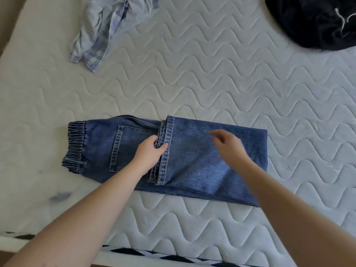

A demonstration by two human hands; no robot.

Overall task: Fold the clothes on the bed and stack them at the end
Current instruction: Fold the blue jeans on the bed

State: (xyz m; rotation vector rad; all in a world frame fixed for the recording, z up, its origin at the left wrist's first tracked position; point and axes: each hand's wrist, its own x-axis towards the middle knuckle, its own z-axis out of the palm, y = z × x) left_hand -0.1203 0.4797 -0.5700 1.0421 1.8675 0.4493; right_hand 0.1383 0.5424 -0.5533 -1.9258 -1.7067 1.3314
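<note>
Blue jeans (194,160) lie across the near part of the bed, elastic waistband to the left, the legs folded back over the seat. My left hand (149,153) grips the stacked leg hems at the middle of the jeans, thumb on top. Blurred by motion, my right hand (229,145) hovers over the folded leg part, fingers relaxed and holding nothing. A crumpled pale blue checked shirt (104,29) lies at the far left. A dark garment with white drawstrings (316,22) is heaped at the far right.
The white quilted mattress (192,78) fills the view. Its near edge with a black-and-white pattern (173,257) runs along the bottom. The left edge of the bed shows at the upper left.
</note>
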